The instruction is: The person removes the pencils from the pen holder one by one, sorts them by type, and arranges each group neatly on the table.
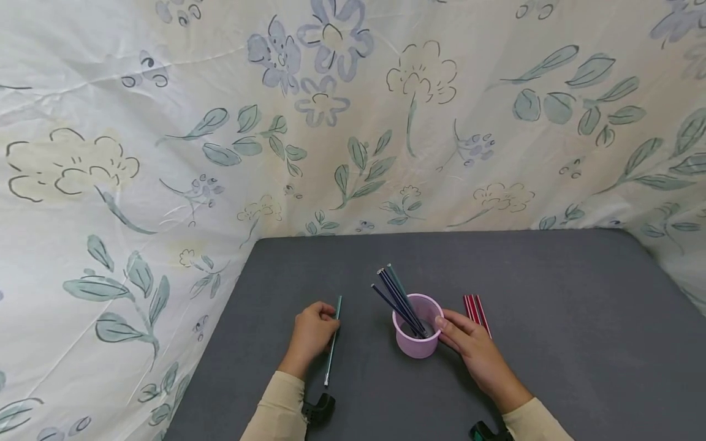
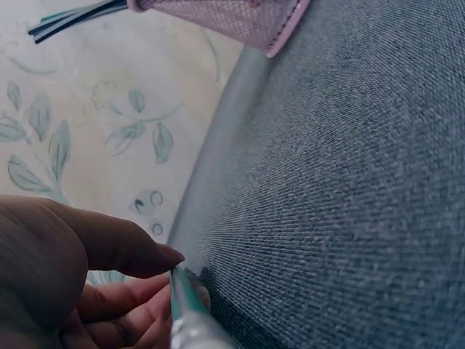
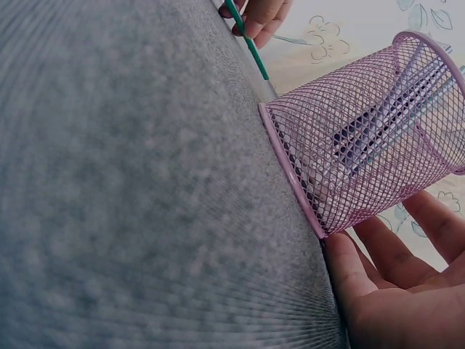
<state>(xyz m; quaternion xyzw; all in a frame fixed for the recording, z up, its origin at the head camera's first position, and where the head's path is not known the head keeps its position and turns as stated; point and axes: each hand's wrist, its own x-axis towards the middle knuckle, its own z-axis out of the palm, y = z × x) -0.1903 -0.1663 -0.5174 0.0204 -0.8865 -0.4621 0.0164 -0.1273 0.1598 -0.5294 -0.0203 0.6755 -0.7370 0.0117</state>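
Observation:
My left hand (image 1: 313,334) pinches a slim green pencil (image 1: 331,352) between thumb and fingers, left of the cup. In the left wrist view the pencil (image 2: 187,305) points toward the camera, its silvery end nearest. A pink mesh pencil cup (image 1: 417,348) stands upright on the table, and several dark blue and green pencils (image 1: 398,300) lean out of it to the left. My right hand (image 1: 477,349) holds the cup's right side, the thumb at the rim. In the right wrist view its fingers (image 3: 392,254) lie against the mesh near the base.
Several red pencils (image 1: 472,309) lie side by side just beyond the right hand, partly hidden by it. The grey cloth-covered table (image 1: 579,318) meets a flowered curtain (image 1: 353,122) at the back and left. Dark wrist-camera mounts (image 1: 320,409) sit at both wrists.

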